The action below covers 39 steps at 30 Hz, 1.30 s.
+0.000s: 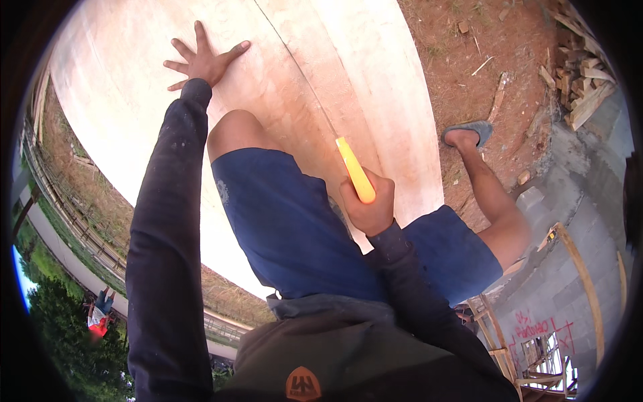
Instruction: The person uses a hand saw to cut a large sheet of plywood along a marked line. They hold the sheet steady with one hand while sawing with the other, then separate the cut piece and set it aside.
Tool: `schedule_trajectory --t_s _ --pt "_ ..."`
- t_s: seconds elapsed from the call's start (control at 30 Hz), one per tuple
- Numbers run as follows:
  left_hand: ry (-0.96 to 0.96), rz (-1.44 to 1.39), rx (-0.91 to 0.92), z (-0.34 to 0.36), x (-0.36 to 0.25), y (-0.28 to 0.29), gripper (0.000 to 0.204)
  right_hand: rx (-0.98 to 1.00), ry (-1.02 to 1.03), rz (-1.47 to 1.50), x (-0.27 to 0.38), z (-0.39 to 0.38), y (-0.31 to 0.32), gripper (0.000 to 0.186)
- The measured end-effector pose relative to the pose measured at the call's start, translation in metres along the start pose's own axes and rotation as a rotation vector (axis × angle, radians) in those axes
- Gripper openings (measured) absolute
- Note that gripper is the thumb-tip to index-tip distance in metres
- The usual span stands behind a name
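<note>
My right hand [370, 209] is closed around the yellow handle of a handsaw [356, 170], above the large pale wooden board [301, 100]. From the handle's far end a thin dark line runs away across the board; I cannot tell how much of it is blade and how much a cut. My left hand [202, 63] lies flat on the board, left of that line, with its fingers spread. One bent knee rests on the board between my hands. Part of the board lies hidden under my legs and body.
My sandalled foot [474, 132] stands on reddish soil [469, 60] right of the board. A pile of wood offcuts [586, 84] lies at the far right. A grey block wall [579, 248] with wooden poles rises at the right. Another person [100, 313] is far off at the left.
</note>
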<state>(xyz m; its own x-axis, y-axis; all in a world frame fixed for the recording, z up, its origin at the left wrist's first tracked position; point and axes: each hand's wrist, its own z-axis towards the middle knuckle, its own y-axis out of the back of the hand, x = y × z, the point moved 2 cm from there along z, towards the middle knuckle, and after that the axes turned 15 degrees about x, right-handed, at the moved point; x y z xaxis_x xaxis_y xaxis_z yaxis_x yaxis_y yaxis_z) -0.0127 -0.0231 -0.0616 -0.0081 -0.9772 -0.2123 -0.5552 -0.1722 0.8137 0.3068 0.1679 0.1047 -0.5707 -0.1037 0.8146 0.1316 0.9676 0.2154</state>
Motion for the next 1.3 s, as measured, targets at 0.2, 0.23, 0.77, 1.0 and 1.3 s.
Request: schedule_trajectory --t_s 0.2,0.23,0.77,1.0,1.3 --pt "-0.030 0.002 -0.005 0.003 -0.010 -0.004 0.136 -0.045 0.046 -0.117 0.007 0.101 -0.027 0.021" --pt "-0.028 -0.005 -0.014 0.004 -0.001 -0.004 0.137 -0.038 0.077 -0.105 0.001 0.088 -0.024 0.021" --pt "-0.055 -0.004 -0.014 0.008 -0.012 -0.001 0.137 -0.024 0.015 -0.114 0.003 0.113 -0.017 0.021" --pt "-0.014 0.004 -0.021 0.000 0.004 0.001 0.137 0.068 -0.028 -0.107 -0.007 -0.091 0.024 0.006" --pt "-0.083 0.003 -0.044 0.008 -0.006 -0.009 0.136 -0.028 0.002 -0.098 0.002 0.113 -0.018 0.025"
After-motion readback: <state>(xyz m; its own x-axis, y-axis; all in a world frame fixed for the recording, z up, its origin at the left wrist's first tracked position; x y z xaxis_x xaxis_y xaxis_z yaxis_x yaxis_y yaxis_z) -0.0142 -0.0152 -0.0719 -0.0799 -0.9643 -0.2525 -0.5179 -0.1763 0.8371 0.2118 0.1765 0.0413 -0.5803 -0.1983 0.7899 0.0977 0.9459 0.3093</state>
